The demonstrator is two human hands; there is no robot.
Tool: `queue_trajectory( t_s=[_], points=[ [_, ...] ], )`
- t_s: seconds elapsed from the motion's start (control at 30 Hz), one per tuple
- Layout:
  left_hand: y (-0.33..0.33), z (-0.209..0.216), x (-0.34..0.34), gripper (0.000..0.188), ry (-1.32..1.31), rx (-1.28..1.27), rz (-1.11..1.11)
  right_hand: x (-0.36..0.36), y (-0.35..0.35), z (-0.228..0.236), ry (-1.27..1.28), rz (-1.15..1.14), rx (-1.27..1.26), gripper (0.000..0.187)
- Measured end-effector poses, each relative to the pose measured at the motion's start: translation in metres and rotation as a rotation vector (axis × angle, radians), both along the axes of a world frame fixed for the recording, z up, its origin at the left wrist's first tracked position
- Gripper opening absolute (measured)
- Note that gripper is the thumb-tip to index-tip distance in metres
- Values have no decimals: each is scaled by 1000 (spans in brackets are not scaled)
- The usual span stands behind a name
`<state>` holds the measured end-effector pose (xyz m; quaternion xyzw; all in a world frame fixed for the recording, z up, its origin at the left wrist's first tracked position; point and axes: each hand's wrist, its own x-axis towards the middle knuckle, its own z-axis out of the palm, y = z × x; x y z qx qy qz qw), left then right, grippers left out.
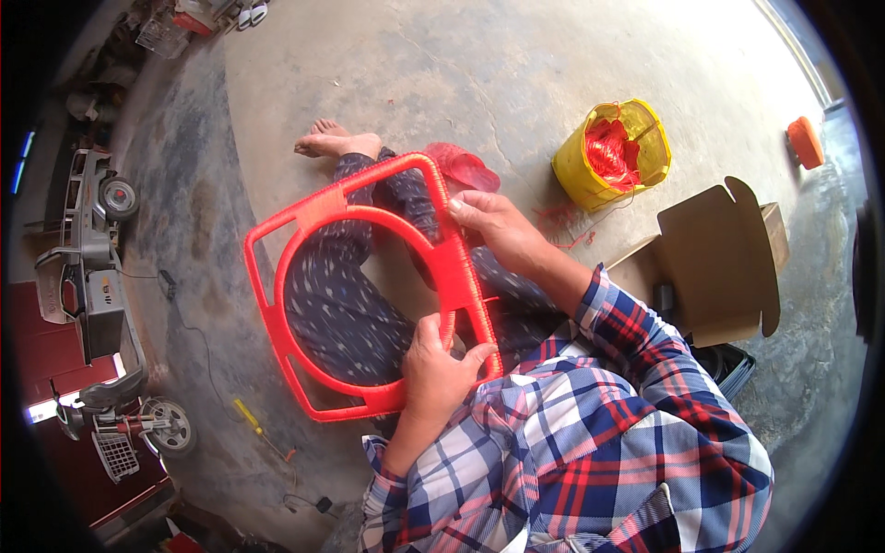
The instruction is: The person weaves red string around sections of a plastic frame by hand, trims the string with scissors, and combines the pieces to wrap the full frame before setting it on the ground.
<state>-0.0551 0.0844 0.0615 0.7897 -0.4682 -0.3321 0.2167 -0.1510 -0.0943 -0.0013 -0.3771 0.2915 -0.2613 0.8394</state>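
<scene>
A red frame [281, 392] lies tilted across my lap, a rounded square around a large ring, wrapped closely in red cord. Wide wrapped bands join the ring to the outer sides. My left hand [438, 364] is closed around its near right part, thumb toward the outer bar. Farther up the same side, my right hand [502, 230] pinches the outer edge between thumb and fingers. Whether a loose strand is in that pinch is too small to tell. A short red end [491, 299] sticks out from the bar between my hands.
Red cord [611, 155] fills a yellow bucket [576, 175] at the right, with loose strands on the floor beside it. An open cardboard box [724, 267] stands nearer. A crumpled red bundle [461, 166] lies beyond the frame. At left are a yellow-handled tool [247, 415] and a cargo tricycle [101, 304].
</scene>
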Motion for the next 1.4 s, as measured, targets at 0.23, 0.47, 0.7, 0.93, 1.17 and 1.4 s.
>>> queue_trajectory(
  t_s=[0.23,0.47,0.7,0.93,1.17,1.4],
  points=[
    [4,-6,-3,66,-48,-72,35,8,-2,10,-46,-34,-76,25],
    [5,-9,-10,66,-149,-109,-38,20,-4,40,-210,-117,179,31],
    [2,-8,1,56,-96,-234,-77,15,-7,41,-271,-136,145,33],
    [-26,29,59,26,-191,-687,176,10,-1,53,-398,-74,87,34],
    [-65,113,114,20,-874,-969,25,9,14,73,-480,2,-32,35],
    [-84,150,135,13,-440,-526,-168,7,23,83,-459,35,-66,36]
  ],
)
